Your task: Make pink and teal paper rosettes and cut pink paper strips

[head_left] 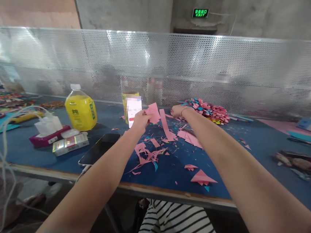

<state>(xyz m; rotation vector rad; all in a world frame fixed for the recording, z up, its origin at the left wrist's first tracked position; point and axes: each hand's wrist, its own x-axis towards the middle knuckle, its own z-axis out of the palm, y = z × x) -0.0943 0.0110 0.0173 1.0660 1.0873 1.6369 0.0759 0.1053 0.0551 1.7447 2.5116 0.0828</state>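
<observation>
My left hand (141, 119) is pinched on a pink piece of paper (154, 112), held up in front of the propped phone (133, 112). To the right, my right hand (177, 111) is closed, its fingers curled near the front of a heap of folded paper pieces (209, 110). Whatever it may hold is hidden or too small to name. Between the hands a long pink paper strip (165, 124) slants down toward the table. Pink paper sheets (190, 138) lie below my right hand, and pink scraps (149, 154) are strewn nearer to me.
On the blue table (166, 176), left of my arm, are a dark tablet (101, 148), a silver box (70, 144), a tissue pack (49, 133) and a yellow bottle (81, 109). A white cable (3, 146) hangs over the edge. A perforated metal screen (193, 69) rises behind.
</observation>
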